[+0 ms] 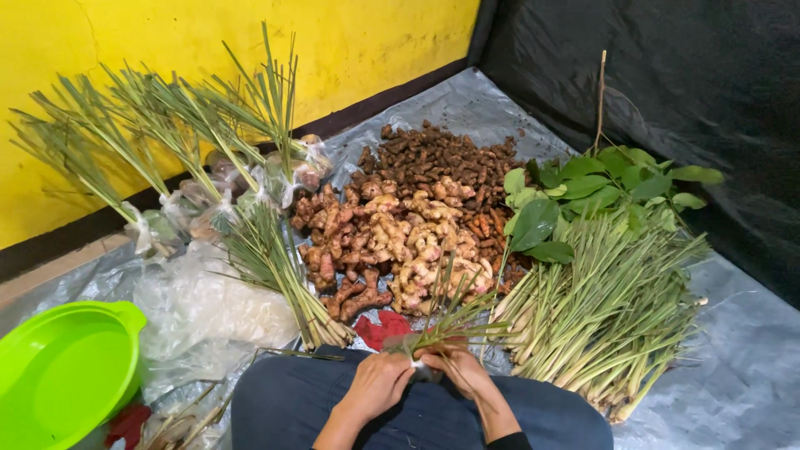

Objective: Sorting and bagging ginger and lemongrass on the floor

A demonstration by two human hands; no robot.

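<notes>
My left hand [377, 382] and my right hand [461, 372] meet over my lap, both closed around the base of a small bundle of lemongrass stalks [446, 323] with something pale wrapped at its end. The stalks fan out away from me over a heap of pale and reddish ginger roots [392, 242]. A red plastic bag [382, 328] lies just beyond my hands. A large pile of loose lemongrass [612, 308] lies to the right of my hands.
Several bagged lemongrass bundles [200, 158] lean on the yellow wall at left. Dark brown small roots [433, 158] lie behind the ginger, green leafy branches [592, 192] at right. A green plastic basin [62, 375] and clear plastic bags [208, 308] sit at left on a grey tarp [733, 358].
</notes>
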